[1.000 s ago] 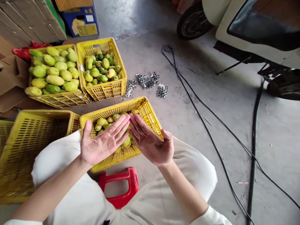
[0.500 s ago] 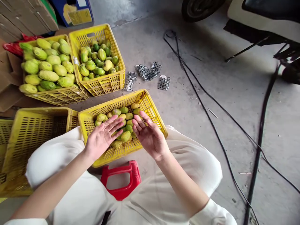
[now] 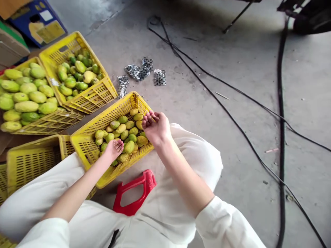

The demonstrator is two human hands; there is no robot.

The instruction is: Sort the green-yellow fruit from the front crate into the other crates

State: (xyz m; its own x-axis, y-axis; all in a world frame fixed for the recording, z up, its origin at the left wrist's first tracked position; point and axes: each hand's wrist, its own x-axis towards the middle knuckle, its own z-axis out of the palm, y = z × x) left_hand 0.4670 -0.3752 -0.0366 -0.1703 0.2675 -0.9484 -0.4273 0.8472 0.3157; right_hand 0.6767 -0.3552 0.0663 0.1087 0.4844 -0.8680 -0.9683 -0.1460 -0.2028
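Observation:
A yellow plastic crate (image 3: 85,132) stands tilted between my knees, with many oval green and yellow lemon-like fruits (image 3: 124,134) gathered in its middle. Over the fruits at the crate's near side is my left hand (image 3: 113,150), its fingers loosely bent and no fruit visible in it. My right hand (image 3: 156,129) hovers at the crate's right rim, palm turned up, fingers half curled and holding nothing that I can see. Whether the left fingertips touch a fruit, I cannot tell.
Two more yellow crates, one full of larger fruits (image 3: 28,98) and one partly filled (image 3: 90,103), stand at the upper left. Below them is another yellow crate (image 3: 33,165). A red stool (image 3: 131,208), silver wrappers (image 3: 139,70) and black cables (image 3: 281,103) are on the floor.
My view has turned, so the crates sit farther left. My left hand has dropped toward the fruits; my right hand has shifted to the crate's right rim, its fingers more curled.

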